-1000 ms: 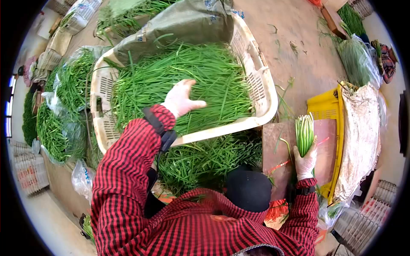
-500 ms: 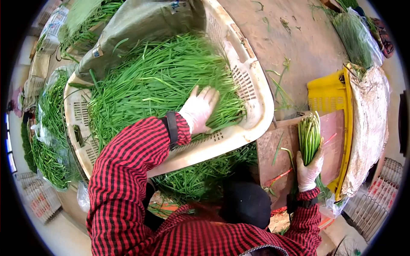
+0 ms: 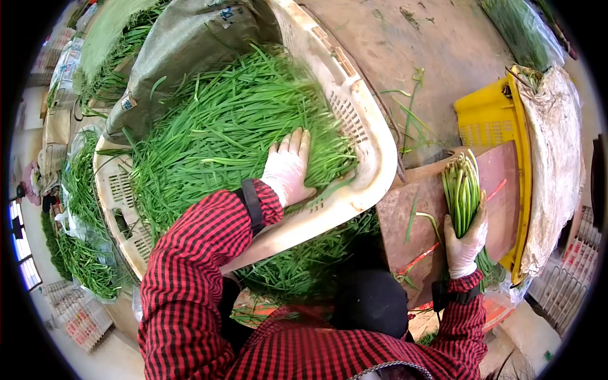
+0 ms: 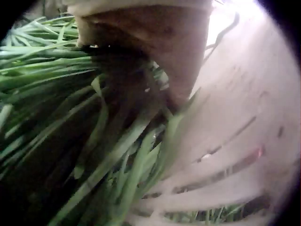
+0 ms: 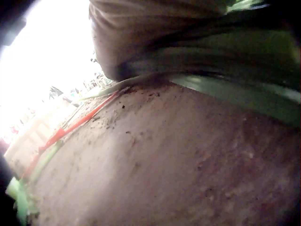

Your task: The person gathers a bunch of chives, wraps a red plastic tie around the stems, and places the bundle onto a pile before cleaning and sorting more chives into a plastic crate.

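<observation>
Loose green stalks [image 3: 215,120] fill a white slotted basket [image 3: 373,171]. The gloved left hand [image 3: 288,168] rests on them near the basket's front right edge, fingers fairly straight and pointing away from the body. In the left wrist view that hand [image 4: 146,42] is above long leaves [image 4: 117,155], beside the basket's slotted wall [image 4: 244,113]. At the right, the gloved right hand [image 3: 467,240] grips a bundle of stalks [image 3: 461,190], pale ends up, over a reddish-brown board [image 3: 411,215]. The right wrist view has the hand [image 5: 141,33] with dark green leaves [image 5: 225,56] over the board [image 5: 155,155].
A yellow crate [image 3: 487,117] with a whitish sack [image 3: 554,158] over its side stands at the right. More greens [image 3: 304,266] lie below the basket. Bagged greens [image 3: 92,253] are at the left. Red strips [image 3: 418,258] lie on the board.
The left hand has moved from above the stalks down onto them, toward the basket's right side. The basket appears shifted left and turned in view. The right hand still grips its bundle.
</observation>
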`<state>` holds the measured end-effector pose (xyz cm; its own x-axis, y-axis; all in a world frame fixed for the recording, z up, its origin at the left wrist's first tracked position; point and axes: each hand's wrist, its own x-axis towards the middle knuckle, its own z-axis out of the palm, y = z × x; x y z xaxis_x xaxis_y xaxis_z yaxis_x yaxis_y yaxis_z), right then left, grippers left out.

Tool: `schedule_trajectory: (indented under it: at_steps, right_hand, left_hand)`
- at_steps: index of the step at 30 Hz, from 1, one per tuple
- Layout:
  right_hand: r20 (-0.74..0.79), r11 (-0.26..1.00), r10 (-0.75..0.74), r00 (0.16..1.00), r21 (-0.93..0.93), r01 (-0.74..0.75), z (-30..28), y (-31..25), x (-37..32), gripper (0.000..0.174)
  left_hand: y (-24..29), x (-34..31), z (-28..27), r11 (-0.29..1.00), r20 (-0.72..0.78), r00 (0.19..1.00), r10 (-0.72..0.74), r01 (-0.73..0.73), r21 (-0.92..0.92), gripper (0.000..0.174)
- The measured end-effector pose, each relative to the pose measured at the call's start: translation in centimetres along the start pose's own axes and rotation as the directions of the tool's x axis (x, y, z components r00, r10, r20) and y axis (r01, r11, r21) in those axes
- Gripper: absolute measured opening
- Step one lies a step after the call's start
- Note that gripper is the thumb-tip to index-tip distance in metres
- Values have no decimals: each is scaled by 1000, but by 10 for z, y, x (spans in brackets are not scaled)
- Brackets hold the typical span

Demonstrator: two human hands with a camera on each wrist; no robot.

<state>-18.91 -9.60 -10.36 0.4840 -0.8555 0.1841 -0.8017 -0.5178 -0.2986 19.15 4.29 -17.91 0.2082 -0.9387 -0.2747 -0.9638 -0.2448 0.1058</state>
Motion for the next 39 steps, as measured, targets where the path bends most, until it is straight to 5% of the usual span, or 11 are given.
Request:
schedule_trajectory:
  at_steps: [9,13,15,21,23,26,29,31,35,37,39]
  right_hand:
    - [-8,1000,-23,1000,8,23,4,9,-3,94]
    - [5,1000,-14,1000,17,14,2,6,-1,96]
    - [80,994,46,996,99,-54,-2,7,0,101]
    - [12,970,-241,970,-4,241,-39,-59,54,99]
    - [100,904,-372,923,267,335,-37,-102,87,95]
    - [363,727,-444,819,681,92,18,-173,113,92]
    - [701,780,-276,658,564,-273,72,-259,140,94]
    - [594,380,-450,666,803,-459,123,-279,149,90]
    - [572,108,-433,696,800,-590,151,-305,150,70]
    - [646,173,-438,625,743,-646,133,-301,157,65]
    - [521,-32,-576,630,756,-654,146,-294,155,66]
  left_hand:
    - [-20,18,-7,875,105,987,-118,154,-460,84]
    - [-55,3,-30,571,91,976,-198,190,-799,69]
    - [-75,-15,-34,131,96,969,-227,128,-983,70]
    - [-149,-48,-26,12,90,952,-293,98,-995,57]
    - [-156,-49,-8,146,-47,947,-319,0,-989,43]
    - [-140,-52,-1,360,-192,936,-294,-78,-930,47]
    - [-121,-53,-22,-127,55,922,-383,6,-992,92]
    - [-123,-56,-4,-143,-132,914,-383,-200,-969,94]
    - [-111,-70,-31,12,-98,963,-251,-98,-995,98]
    - [-109,-81,-67,654,-193,967,-168,-37,-755,104]
    - [-102,-90,-87,928,-274,946,-174,64,-367,106]
